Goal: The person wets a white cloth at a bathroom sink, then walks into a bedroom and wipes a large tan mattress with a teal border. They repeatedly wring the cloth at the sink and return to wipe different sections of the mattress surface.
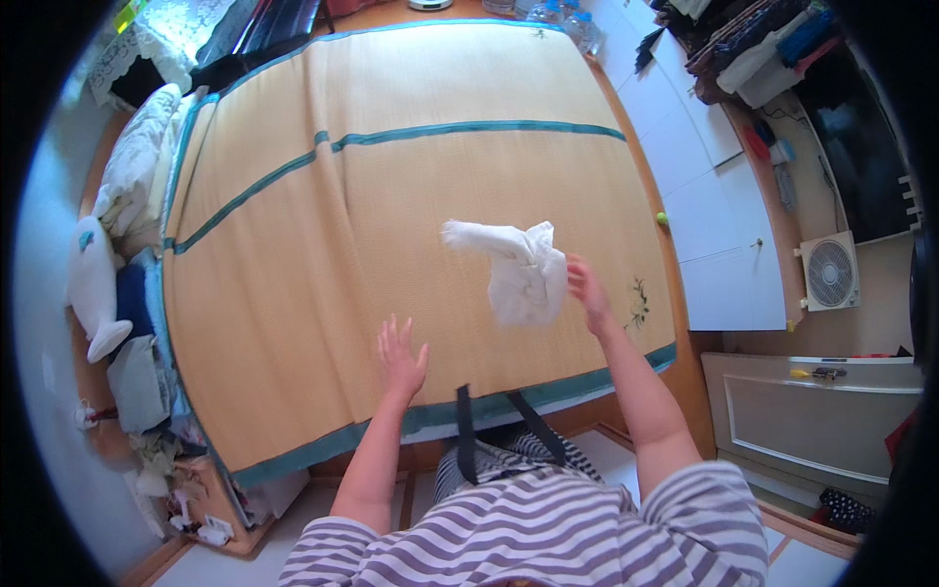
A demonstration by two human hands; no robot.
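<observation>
A crumpled white cloth point(530, 282) with a frayed-looking left end lies on or just above a tan woven mat point(411, 191) edged in teal. My right hand point(585, 290) is at the cloth's right edge, slightly blurred; whether its fingers grip the cloth cannot be told. My left hand point(403, 359) is over the mat near its front edge, to the left of the cloth, with fingers apart and nothing in it. The mat has soft ridges on its left side and a small plant motif at the right.
Folded bedding point(143, 161) and a white plush toy point(92, 286) line the left side. White cabinets point(704, 220) stand along the right, with a box fan point(830, 271) beyond. Plastic bottles point(579, 31) stand at the far right corner. Two dark straps hang before me.
</observation>
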